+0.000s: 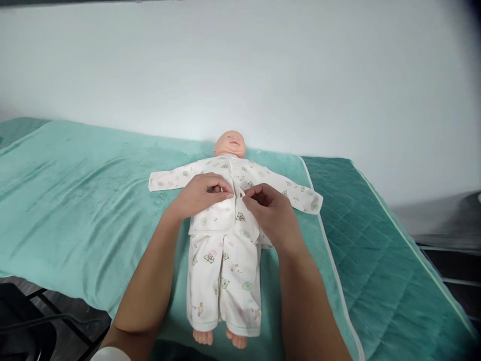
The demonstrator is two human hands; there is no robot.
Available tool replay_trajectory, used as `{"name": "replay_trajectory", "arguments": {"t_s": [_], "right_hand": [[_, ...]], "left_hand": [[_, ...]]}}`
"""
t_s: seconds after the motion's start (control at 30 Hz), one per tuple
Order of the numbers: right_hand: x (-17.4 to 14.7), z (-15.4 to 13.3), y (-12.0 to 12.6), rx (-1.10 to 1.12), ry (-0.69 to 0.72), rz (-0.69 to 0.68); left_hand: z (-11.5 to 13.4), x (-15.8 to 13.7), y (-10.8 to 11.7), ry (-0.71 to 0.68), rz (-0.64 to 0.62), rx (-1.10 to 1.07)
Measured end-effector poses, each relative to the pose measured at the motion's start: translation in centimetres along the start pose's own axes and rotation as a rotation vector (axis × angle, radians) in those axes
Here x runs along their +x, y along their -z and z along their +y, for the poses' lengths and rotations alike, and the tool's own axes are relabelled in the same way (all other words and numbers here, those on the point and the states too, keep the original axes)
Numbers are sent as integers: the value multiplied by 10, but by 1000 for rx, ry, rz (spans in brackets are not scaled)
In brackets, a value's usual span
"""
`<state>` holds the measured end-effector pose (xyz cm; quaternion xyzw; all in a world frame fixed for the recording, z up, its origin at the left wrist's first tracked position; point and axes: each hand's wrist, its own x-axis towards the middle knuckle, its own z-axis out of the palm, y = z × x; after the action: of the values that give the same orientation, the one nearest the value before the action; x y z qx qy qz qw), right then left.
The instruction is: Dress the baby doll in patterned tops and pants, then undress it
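Note:
A baby doll (230, 144) lies on its back, its bare feet toward me. It wears a white patterned jacket (210, 216) and matching trousers (205, 281); both sleeves stretch out sideways. At the chest, the jacket's front edges part slightly. My left hand (205, 193) pinches the front edge on the left side between thumb and fingertips. Opposite it, my right hand (268, 208) pinches the other front edge, fingers curled. The fingertips of both hands are close together but apart. Any fastener between them is too small to make out.
A light green blanket (93, 200) with pale trim lies under the doll. Darker quilted green cloth (376, 240) covers the bed to the right. A white wall (240, 65) rises directly behind the doll's head. A black object (26, 321) stands at the lower left.

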<state>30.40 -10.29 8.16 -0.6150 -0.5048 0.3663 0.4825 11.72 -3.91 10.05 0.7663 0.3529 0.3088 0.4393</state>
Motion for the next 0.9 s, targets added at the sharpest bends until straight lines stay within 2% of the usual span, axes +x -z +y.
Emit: {"name": "replay_trajectory", "arguments": {"t_s": [0.2,0.37,0.67,0.9], "right_hand": [[1,4,-4,208,29,-135],[2,6,-5,288,78,-159],[2,7,-7,220,182,-182],[2,6,-8,183,226,-202]], "left_hand": [[-3,1,-1,13,-16,17],[-1,-1,1,53,-52,-95],[1,-3,2,150,-54,-256],[2,-3,2,159,-48,-293]]}}
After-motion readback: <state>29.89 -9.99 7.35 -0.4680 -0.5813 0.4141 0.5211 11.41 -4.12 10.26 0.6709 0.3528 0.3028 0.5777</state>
